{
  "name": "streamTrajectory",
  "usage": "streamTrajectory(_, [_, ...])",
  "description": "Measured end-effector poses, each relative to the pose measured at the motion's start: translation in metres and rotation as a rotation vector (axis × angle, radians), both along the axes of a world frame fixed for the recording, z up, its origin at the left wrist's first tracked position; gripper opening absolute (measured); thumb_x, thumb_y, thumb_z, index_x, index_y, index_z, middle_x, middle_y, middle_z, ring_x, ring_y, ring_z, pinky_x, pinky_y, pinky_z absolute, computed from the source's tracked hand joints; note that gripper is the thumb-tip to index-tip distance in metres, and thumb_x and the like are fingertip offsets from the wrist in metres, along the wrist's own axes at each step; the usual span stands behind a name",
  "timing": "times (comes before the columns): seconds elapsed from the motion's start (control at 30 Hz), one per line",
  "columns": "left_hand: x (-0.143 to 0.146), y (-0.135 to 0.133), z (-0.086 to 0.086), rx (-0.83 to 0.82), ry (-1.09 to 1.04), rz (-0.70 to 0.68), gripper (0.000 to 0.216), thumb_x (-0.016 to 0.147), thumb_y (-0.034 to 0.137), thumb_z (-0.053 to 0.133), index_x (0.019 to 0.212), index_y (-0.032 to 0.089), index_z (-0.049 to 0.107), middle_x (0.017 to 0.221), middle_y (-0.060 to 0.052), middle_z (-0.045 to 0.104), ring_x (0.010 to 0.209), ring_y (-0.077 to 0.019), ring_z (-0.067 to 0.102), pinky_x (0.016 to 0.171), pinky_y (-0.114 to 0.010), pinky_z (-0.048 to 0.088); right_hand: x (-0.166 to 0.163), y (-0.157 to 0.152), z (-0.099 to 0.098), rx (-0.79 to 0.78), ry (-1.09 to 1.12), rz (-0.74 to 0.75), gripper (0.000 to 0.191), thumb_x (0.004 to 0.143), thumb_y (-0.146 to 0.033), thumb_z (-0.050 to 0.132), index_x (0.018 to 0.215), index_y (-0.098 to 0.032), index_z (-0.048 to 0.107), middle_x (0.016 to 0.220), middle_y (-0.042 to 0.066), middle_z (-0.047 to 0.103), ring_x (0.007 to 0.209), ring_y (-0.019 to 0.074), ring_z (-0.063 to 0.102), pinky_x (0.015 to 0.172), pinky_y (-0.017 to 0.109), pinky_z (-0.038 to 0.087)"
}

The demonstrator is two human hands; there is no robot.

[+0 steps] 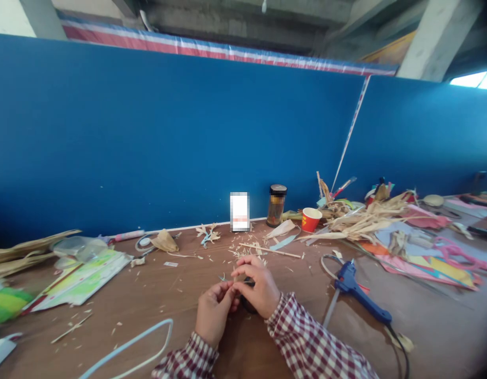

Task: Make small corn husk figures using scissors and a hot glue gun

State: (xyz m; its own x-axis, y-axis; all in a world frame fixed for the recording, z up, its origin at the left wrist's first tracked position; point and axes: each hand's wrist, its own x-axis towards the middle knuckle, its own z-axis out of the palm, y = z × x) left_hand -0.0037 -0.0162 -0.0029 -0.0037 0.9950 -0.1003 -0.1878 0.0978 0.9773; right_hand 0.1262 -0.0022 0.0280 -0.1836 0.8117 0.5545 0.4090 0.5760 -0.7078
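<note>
My left hand and my right hand meet low in the middle of the view, above the brown table. The left thumb and fingers are pinched together, and whatever lies between them is too small to make out. My right hand is closed, its thumb and fingertips at the left fingertips. Under the right palm shows part of a dark rounded object, mostly hidden by the fingers. Just beyond the hands are pale shavings and a thin stick.
A blue glue gun lies right of my forearm. Behind stand a lidded jar and a red paper cup. Dried corn husks heap up at right. A pale blue strip loops at front left. A blue partition closes the back.
</note>
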Motion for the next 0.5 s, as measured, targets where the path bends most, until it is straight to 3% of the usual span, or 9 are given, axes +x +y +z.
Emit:
streamTrajectory(0.2, [-0.0008,0.0006,-0.0021,-0.014,-0.012,-0.001,0.032,0.061,0.037,0.067,0.081,0.012,0.064,0.062,-0.002,0.064,0.049,-0.0089,0.054,0.047,-0.018,0.045,0.0003,-0.0011,-0.0009,0.024,-0.048,-0.076,0.007,0.069,-0.012,0.061,0.071,-0.019,0.062,0.101,0.005,0.049,0.094,0.0176,0.049,0.083,0.032,0.041])
streamTrajectory(0.5, [0.0006,-0.0005,-0.0028,-0.027,-0.032,0.049,0.031,0.06,0.036,0.068,0.079,0.012,0.064,0.06,-0.001,0.064,0.049,-0.0093,0.054,0.048,-0.019,0.044,0.0003,-0.0031,-0.0018,0.138,-0.117,-0.072,0.012,0.07,-0.01,0.056,0.074,-0.02,0.061,0.103,0.006,0.049,0.098,0.0197,0.048,0.084,0.035,0.041])
